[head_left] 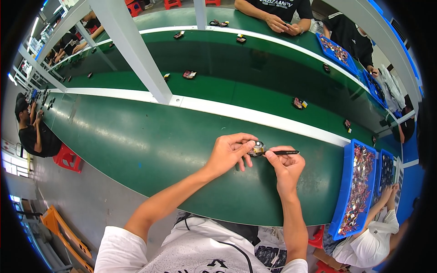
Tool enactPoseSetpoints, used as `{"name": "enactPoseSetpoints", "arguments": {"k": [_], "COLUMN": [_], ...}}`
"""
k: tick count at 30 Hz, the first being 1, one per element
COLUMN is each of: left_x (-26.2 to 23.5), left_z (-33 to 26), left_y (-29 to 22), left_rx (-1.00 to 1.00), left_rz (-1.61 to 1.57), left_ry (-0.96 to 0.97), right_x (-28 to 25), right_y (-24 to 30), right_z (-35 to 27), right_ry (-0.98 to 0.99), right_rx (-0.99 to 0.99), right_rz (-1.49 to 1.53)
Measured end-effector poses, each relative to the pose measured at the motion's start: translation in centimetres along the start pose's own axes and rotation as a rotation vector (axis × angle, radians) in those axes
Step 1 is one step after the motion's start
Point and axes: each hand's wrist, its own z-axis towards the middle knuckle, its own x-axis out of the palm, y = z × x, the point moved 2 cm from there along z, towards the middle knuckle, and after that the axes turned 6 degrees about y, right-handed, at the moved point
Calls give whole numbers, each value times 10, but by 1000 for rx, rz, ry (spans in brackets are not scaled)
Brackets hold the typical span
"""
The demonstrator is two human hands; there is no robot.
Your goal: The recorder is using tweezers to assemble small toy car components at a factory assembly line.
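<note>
My left hand (pixel 229 151) pinches a small round part (pixel 257 148) with a shiny face just above the green worktable (pixel 150 141). My right hand (pixel 283 166) grips a thin black tool (pixel 283 153) like a pen, lying sideways with its tip at the small part. Both hands meet over the near strip of the table, in front of my white shirt.
A blue tray (pixel 348 182) of several small shiny parts sits at my right, with a second blue tray (pixel 385 170) beyond it. A white divider rail (pixel 255 116) runs across the table; small parts (pixel 189 74) lie on the far belt. A white post (pixel 136 50) rises ahead. Other people sit around.
</note>
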Motion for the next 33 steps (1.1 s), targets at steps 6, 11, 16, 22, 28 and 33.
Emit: {"name": "enactPoseSetpoints", "arguments": {"k": [6, 11, 16, 22, 28, 33], "left_x": [0, -1, -2, -1, -1, -1], "left_z": [0, 1, 1, 1, 1, 0], "left_y": [-1, -1, -1, -4, -4, -5], "left_rx": [5, 30, 30, 42, 37, 45], "left_rz": [-42, -54, -60, -47, -18, 10], "left_ry": [43, 54, 57, 49, 38, 26], "right_x": [3, 3, 5, 5, 3, 3], "right_y": [5, 4, 7, 8, 6, 5], "right_z": [-4, -3, -3, -2, -2, -3], "right_ry": [-32, -27, -19, 2, 23, 4], "right_rx": [-183, -243, -274, -299, -326, -269], "right_rz": [-186, -245, -286, -304, -325, -305]}}
